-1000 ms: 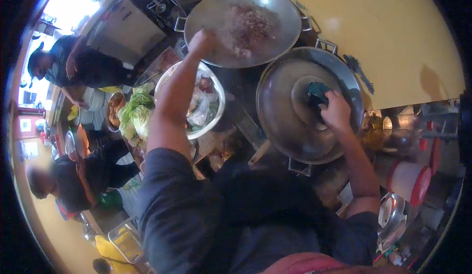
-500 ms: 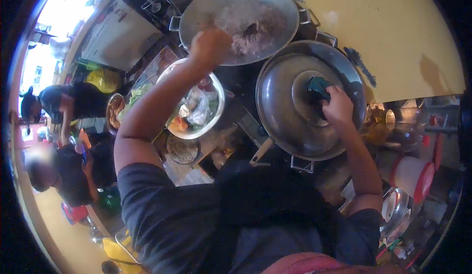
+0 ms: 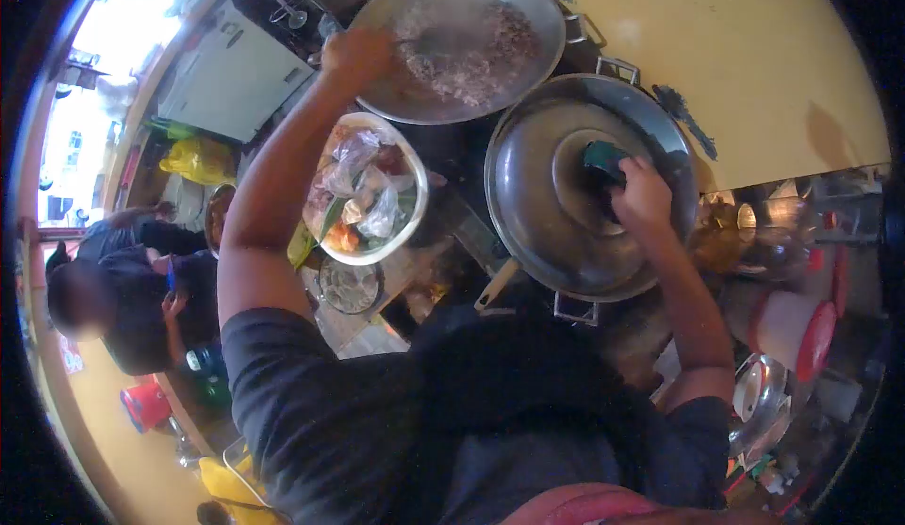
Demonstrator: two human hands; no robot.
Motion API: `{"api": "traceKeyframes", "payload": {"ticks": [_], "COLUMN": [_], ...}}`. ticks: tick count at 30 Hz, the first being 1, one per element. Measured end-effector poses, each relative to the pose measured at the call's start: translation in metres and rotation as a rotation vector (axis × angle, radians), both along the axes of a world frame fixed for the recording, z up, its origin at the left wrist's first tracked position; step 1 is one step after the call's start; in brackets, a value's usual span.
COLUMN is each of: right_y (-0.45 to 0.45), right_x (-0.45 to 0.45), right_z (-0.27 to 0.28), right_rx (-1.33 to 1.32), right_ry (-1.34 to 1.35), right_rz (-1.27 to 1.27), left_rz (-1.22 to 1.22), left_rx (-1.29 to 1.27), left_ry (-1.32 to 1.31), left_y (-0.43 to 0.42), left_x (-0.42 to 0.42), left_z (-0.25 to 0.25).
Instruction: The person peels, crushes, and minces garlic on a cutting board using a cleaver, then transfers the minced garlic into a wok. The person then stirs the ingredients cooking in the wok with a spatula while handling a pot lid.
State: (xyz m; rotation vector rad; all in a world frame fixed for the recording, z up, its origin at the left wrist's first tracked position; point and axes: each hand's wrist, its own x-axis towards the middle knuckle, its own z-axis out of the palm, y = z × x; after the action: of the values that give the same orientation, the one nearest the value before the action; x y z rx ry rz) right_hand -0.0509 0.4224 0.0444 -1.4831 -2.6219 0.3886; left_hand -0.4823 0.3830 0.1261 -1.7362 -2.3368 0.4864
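Observation:
My left hand (image 3: 358, 58), closed, is at the left rim of a wide metal wok (image 3: 545, 54) of steaming minced meat (image 3: 467, 68). A dark shape runs from the fist toward the meat; I cannot make out what it is. My right hand (image 3: 644, 193) grips a dark green cloth (image 3: 603, 159) at the middle of a domed metal lid (image 3: 533, 200). The lid sits inside a large two-handled pan (image 3: 691, 167), and its knob is hidden. Below my left forearm stands a white basin (image 3: 421, 190) holding plastic bags (image 3: 382, 209) and food.
A glass lid (image 3: 349, 285) and a wooden-handled tool (image 3: 497, 285) lie near my body. A yellow wall or board (image 3: 754, 73) borders the pans at the right. Metal pots (image 3: 778, 237) stand at far right. Another person (image 3: 156, 313) is at the left.
My left hand has moved left and slightly up, from over the wok to its left rim. My right hand stays on the cloth at the lid. The other person has shifted position.

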Motion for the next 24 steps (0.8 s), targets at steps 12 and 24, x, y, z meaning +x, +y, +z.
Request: {"api": "traceKeyframes", "payload": {"ticks": [12, 24], "right_y": [0.0, -0.002], "right_x": [0.002, 0.0], "right_z": [-0.005, 0.0], "right_rx": [-0.002, 0.007], "right_ry": [0.023, 0.004], "right_rz": [-0.015, -0.032], "left_rz": [-0.562, 0.166], "left_rx": [-0.19, 0.189], "left_ry": [-0.275, -0.322], "left_y": [-0.05, 0.02], "left_x": [-0.089, 0.045], "left_z": [-0.123, -0.025]}}
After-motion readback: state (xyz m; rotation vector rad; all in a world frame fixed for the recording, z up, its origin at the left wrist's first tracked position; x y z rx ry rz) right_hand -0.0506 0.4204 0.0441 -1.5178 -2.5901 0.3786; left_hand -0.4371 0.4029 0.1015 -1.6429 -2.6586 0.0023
